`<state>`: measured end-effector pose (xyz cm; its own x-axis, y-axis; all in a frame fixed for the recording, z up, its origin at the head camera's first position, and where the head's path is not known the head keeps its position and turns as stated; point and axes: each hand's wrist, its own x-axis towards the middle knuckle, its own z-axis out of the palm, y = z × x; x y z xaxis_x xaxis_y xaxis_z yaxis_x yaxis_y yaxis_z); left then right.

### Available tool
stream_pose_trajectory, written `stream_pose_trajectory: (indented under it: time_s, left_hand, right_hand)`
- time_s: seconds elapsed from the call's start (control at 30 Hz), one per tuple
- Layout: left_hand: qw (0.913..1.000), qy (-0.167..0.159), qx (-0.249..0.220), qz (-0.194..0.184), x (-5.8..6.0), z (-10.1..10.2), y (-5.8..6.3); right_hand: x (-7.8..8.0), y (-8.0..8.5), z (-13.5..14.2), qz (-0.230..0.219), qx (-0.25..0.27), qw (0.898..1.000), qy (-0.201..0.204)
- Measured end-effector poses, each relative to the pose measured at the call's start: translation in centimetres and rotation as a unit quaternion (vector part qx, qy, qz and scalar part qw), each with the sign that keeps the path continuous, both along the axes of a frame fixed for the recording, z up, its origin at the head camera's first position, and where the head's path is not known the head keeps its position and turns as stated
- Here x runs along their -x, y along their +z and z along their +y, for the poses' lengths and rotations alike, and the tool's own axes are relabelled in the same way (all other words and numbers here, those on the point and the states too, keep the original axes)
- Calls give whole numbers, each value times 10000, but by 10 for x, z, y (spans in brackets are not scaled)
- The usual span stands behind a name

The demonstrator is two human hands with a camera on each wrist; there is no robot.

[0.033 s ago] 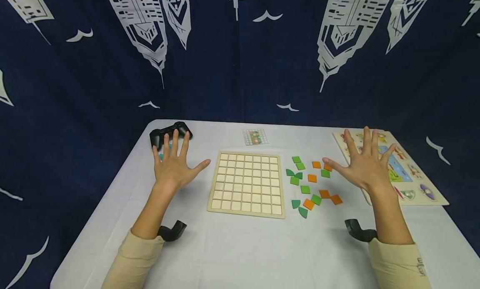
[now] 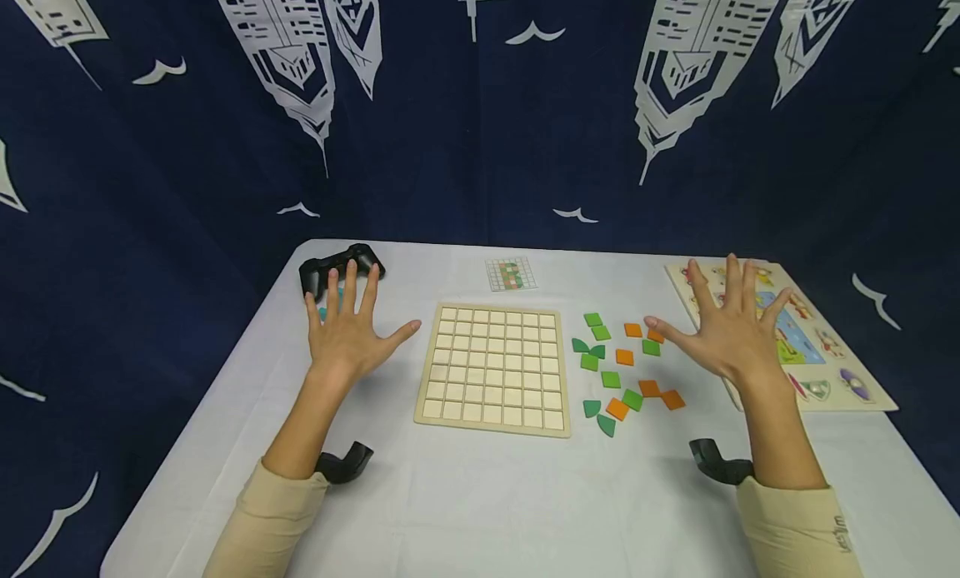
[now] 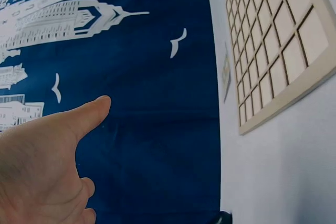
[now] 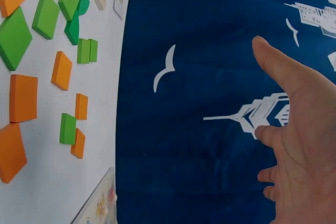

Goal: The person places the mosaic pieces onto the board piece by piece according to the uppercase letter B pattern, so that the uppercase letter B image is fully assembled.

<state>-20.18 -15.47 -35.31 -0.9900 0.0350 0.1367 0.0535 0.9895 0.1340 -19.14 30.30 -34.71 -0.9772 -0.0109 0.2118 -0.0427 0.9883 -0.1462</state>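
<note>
My left hand [image 2: 343,336] is held over the table with its fingers spread, to the left of a wooden grid board [image 2: 492,370]. It holds nothing, and its fingertips overlap a black game controller [image 2: 341,268] in the head view. Spread out as well, my right hand [image 2: 731,332] is between the scattered tiles and a picture puzzle board [image 2: 847,370], which it partly covers. Orange square tiles [image 2: 625,356], light green square tiles [image 2: 611,379] and dark green rounded tiles [image 2: 606,425] lie right of the grid board. In the right wrist view, the right hand's palm [image 4: 310,166] is bare.
A small pattern card [image 2: 512,274] with a coloured grid lies behind the board. Something small and teal [image 2: 322,313] shows between the left fingers. A dark blue curtain [image 2: 480,145] with white prints hangs behind the white table [image 2: 480,511].
</note>
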Motion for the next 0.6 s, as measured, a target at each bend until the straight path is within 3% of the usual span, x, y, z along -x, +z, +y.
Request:
stream_pose_trajectory:
  time_s: [0.37, 0.6]
  left_hand:
    - [9998, -115, -3, 185, 2, 2, 1]
    - [9990, -66, -177, 417, 3, 1, 3]
  right_hand:
    - [-6, 5, 1, 77, 78, 9999, 76]
    - [-7, 11, 0, 441, 376, 9983, 80]
